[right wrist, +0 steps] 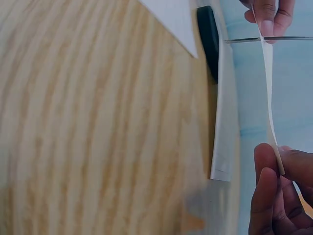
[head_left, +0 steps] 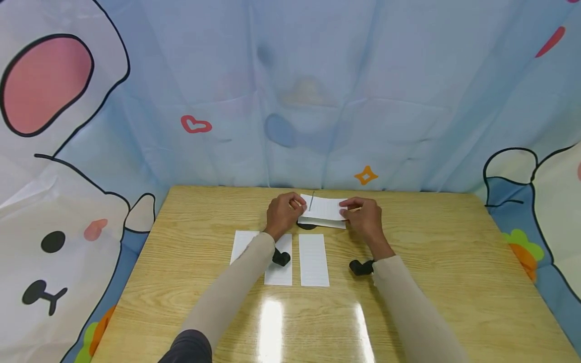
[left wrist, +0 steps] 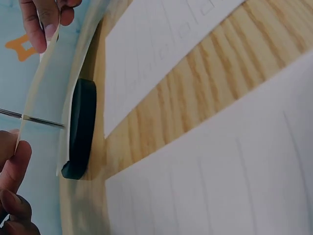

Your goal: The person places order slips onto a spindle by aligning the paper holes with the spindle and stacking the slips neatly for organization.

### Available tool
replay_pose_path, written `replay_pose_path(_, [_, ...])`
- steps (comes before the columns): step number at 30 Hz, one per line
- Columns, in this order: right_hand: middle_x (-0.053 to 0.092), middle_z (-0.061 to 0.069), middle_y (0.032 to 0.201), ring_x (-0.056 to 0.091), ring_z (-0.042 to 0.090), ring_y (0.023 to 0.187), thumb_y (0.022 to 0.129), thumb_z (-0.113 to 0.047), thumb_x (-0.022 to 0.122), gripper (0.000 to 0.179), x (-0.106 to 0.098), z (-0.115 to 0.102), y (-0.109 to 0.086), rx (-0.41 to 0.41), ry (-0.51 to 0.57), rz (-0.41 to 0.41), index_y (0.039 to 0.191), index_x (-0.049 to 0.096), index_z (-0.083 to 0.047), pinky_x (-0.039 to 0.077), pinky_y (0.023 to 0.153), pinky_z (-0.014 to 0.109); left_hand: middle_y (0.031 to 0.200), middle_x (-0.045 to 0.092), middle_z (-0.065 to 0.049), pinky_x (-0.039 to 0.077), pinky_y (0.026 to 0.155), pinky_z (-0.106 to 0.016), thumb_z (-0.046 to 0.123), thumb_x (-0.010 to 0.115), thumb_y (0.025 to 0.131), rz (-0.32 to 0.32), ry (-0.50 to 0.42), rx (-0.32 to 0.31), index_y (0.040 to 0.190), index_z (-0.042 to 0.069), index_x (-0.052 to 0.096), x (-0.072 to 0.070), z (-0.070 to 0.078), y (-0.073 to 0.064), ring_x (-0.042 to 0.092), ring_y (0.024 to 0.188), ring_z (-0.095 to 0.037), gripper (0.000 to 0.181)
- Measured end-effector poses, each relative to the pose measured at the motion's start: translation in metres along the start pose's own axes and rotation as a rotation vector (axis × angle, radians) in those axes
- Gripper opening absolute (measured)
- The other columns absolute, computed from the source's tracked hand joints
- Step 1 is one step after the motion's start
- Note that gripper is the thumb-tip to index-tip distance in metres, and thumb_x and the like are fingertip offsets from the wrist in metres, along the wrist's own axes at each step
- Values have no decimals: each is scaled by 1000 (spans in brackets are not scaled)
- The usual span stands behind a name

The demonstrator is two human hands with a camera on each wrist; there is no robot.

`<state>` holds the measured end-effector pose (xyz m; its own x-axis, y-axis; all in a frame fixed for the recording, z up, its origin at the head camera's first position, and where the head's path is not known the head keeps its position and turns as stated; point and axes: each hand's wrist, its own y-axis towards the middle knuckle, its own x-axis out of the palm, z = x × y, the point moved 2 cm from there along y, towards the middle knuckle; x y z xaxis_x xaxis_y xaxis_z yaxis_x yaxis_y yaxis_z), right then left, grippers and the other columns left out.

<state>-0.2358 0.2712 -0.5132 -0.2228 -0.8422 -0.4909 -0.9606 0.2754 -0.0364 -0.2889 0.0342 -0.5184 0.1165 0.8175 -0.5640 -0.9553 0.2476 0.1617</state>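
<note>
A lined paper slip (head_left: 330, 206) is stretched between both hands above a paper spike, whose thin metal rod (left wrist: 46, 122) passes through it near its left end. My left hand (head_left: 283, 217) pinches the slip's left end, close to the rod. The right hand (head_left: 364, 219) pinches the opposite end between thumb and fingers. Lower on the rod, another pale slip (right wrist: 222, 132) sits against the round black base (left wrist: 83, 129). The held slip bends slightly along its length and stands apart from the lower paper.
Three lined paper slips lie nearer on the wooden table (head_left: 431, 292): a left one (head_left: 242, 242) partly under the left forearm, a middle one (head_left: 281, 275) and a right one (head_left: 314, 259). A printed blue curtain (head_left: 317, 126) hangs behind the table's far edge.
</note>
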Motion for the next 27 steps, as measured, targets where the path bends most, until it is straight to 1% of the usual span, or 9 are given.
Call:
replay_pose_path(2, [68, 17, 105, 79, 36, 86, 98, -8, 75, 19, 2, 1, 0, -1, -46, 13, 115, 80, -2, 64, 71, 37, 84, 74, -2, 46, 66, -30, 22, 79, 97, -1, 20, -8, 97, 17, 80, 2, -2, 0, 67, 78, -18, 5])
replay_pose_path(5, [69, 14, 101, 75, 30, 82, 97, -10, 77, 16, 6, 4, 0, 5, -105, 33, 112, 82, -6, 59, 69, 32, 83, 74, -1, 46, 66, -30, 22, 81, 96, 2, 50, -17, 97, 17, 81, 5, -5, 0, 67, 77, -16, 5])
replay_pose_path(9, [71, 12, 98, 70, 25, 81, 97, -11, 78, 13, 10, 9, 1, 2, -152, 43, 108, 83, -9, 53, 69, 31, 82, 74, 0, 46, 64, -29, 23, 82, 95, 0, 68, -15, 97, 17, 81, 7, -8, -1, 65, 74, -14, 6])
replay_pose_path(15, [73, 13, 97, 69, 26, 84, 96, -10, 78, 10, 14, 13, 1, -19, -207, 50, 105, 83, -9, 51, 72, 33, 81, 73, 0, 46, 63, -29, 21, 82, 95, -23, 94, -11, 97, 17, 81, 9, -12, -3, 64, 72, -12, 5])
replay_pose_path(18, [73, 12, 95, 70, 26, 82, 96, -9, 78, 9, 16, 14, 0, -29, -223, 47, 104, 83, -9, 52, 71, 35, 80, 73, 1, 46, 62, -29, 20, 82, 94, -26, 109, -3, 97, 18, 81, 9, -12, -3, 64, 71, -12, 4])
replay_pose_path(21, [72, 12, 94, 70, 26, 80, 96, -9, 78, 9, 18, 14, 0, -41, -239, 50, 103, 83, -9, 53, 71, 36, 81, 74, 1, 46, 63, -29, 20, 82, 95, -25, 129, 17, 97, 18, 81, 10, -12, -2, 64, 71, -12, 4])
replay_pose_path(27, [75, 14, 96, 70, 29, 81, 95, -9, 79, 8, 19, 14, 1, -68, -269, 57, 103, 83, -8, 54, 78, 45, 83, 75, 3, 46, 64, -27, 22, 81, 95, -25, 210, 49, 98, 19, 80, 11, -9, -1, 67, 75, -12, 5])
